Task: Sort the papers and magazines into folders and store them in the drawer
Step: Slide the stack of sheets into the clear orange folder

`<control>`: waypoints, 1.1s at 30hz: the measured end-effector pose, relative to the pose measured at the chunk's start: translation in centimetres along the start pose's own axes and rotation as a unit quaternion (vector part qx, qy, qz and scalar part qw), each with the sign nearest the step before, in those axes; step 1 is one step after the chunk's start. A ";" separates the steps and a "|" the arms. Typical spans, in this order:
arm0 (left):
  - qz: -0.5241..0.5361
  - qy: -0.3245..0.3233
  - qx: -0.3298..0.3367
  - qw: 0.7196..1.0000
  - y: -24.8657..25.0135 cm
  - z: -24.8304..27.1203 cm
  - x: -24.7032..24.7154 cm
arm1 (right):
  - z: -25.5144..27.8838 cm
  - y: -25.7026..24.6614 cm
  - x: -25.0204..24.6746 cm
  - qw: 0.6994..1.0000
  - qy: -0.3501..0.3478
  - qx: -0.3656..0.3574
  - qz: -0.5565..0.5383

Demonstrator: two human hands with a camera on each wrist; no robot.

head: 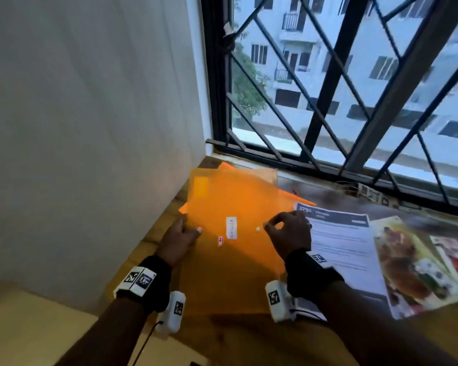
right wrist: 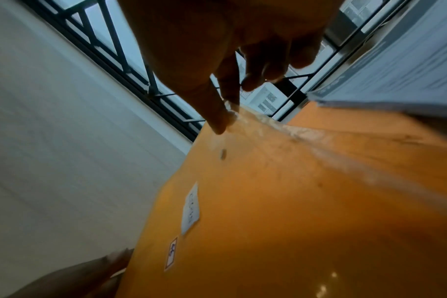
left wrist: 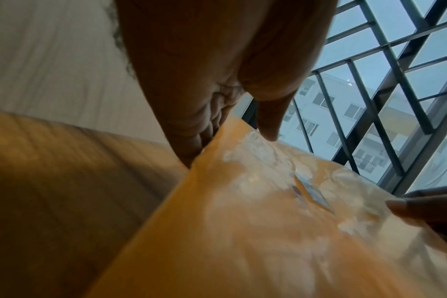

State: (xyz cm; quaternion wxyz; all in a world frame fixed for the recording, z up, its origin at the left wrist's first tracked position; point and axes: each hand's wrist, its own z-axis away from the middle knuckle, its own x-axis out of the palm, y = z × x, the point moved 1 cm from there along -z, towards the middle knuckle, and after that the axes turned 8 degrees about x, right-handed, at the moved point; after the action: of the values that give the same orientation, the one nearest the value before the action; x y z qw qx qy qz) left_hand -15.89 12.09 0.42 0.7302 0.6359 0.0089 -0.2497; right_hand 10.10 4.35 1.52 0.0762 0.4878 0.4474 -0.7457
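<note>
In the head view, an orange translucent folder (head: 233,249) is held above a wooden table (head: 154,233) in the corner by the wall, and more orange folders (head: 249,180) are stacked beneath and behind it, toward the barred window (head: 341,88). Whether anything is inside the top folder cannot be told. A white label (head: 231,227) with unreadable writing, a small red-bordered sticker (head: 220,240) and a white snap button (head: 258,229) are seen on its face. Its left edge is gripped by the left hand (head: 179,239), thumb on top. At the flap beside the button, the right hand (head: 288,233) is pinched with thumb and forefinger. To the right, a printed paper (head: 341,249) with a dark header is laid on the table, and colourful magazines (head: 413,265) are spread beyond it. In the left wrist view, the folder (left wrist: 242,231) is seen as a glossy orange sheet; its edge is clamped between the thumb and the curled fingers of the left hand (left wrist: 217,90), and fingertips of the right hand (left wrist: 421,203) are seen at the frame's right. In the right wrist view, the folder's (right wrist: 293,211) flap edge is nipped between the thumb and forefinger of the right hand (right wrist: 230,60); the label (right wrist: 190,209) and sticker (right wrist: 172,253) are shown on its face, the left hand (right wrist: 89,270) at its lower corner, and the printed paper (right wrist: 396,70) at upper right.
</note>
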 end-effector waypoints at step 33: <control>-0.327 -0.132 0.266 0.897 4.5 -0.4 17.8 | -1.5 16.0 -8.6 0.986 0.041 0.152 -0.056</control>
State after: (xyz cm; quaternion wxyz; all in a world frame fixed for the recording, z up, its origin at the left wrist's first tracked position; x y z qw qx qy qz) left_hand 1.51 6.50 -1.38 0.4054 0.7287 0.0528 -0.5495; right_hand 24.34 -6.70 -1.32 -0.0591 0.4977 0.3586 -0.7875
